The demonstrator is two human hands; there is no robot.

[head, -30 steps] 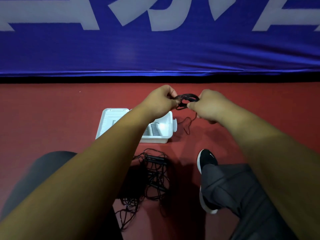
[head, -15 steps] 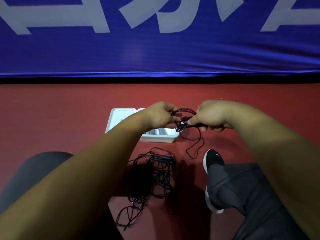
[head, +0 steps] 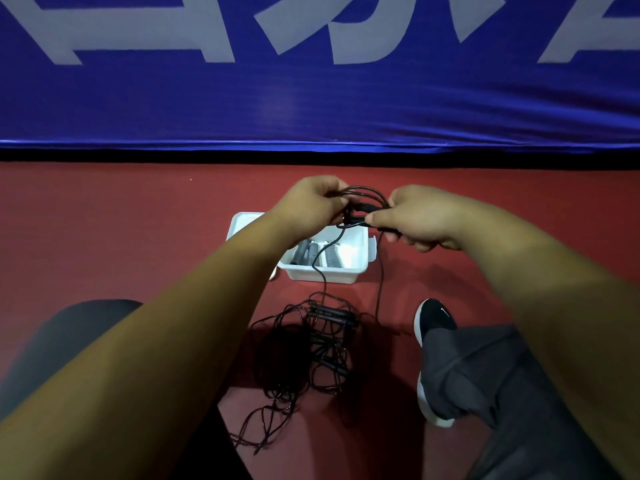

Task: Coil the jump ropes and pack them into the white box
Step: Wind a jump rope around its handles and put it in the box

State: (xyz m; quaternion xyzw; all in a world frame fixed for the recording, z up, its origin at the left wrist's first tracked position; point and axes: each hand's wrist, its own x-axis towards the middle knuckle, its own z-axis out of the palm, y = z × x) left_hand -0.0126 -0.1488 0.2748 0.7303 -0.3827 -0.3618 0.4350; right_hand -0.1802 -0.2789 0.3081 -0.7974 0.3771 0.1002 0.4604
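Red floor (head: 121,237), blue banner (head: 311,109) behind; fingers (head: 334,201) of left hand (head: 308,206) and right hand (head: 415,220) pinch the jump rope (head: 356,222).

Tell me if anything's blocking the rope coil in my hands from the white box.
Nothing solid. The left hand and right hand hold the coil above the open white box. A loose strand trails across the box to the tangled pile on the floor; grey handles lie inside.

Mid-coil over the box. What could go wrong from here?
1. The coil, held by left hand and right hand, trails a strand into the tangled pile; pulling may knot or drag it.
2. That strand crosses the front wall of the white box and could tug it.
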